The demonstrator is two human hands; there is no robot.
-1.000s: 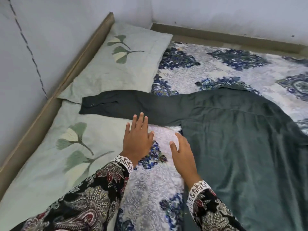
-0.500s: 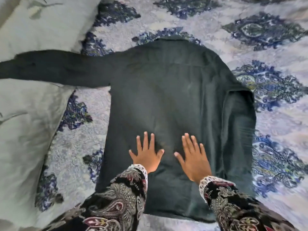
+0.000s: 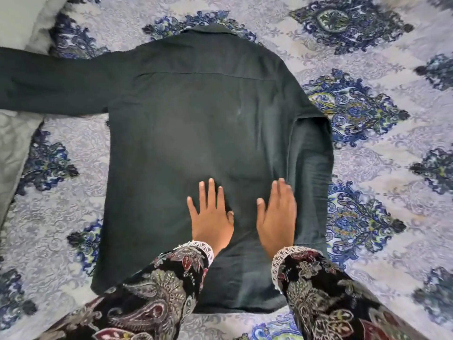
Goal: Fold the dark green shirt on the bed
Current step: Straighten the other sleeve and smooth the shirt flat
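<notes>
The dark green shirt [image 3: 196, 123] lies back-up on the bed, collar at the far end and hem towards me. Its left sleeve stretches out flat to the left, over a pillow. Its right side and sleeve are folded in over the back along the right edge. My left hand [image 3: 210, 217] rests flat on the lower back of the shirt, fingers spread. My right hand [image 3: 277, 214] lies flat beside it, fingertips touching the edge of the folded-in right part. Neither hand grips any cloth.
The bed sheet [image 3: 382, 143] is pale with blue floral medallions and surrounds the shirt on all sides. Pale green pillows [image 3: 14, 148] lie along the left edge, under the outstretched sleeve. My patterned dark sleeves cover part of the hem.
My view has swung from the left sleeve and pillows to the shirt's body. Both hands moved from the sheet by the armpit onto the lower back, and my right hand has slid right.
</notes>
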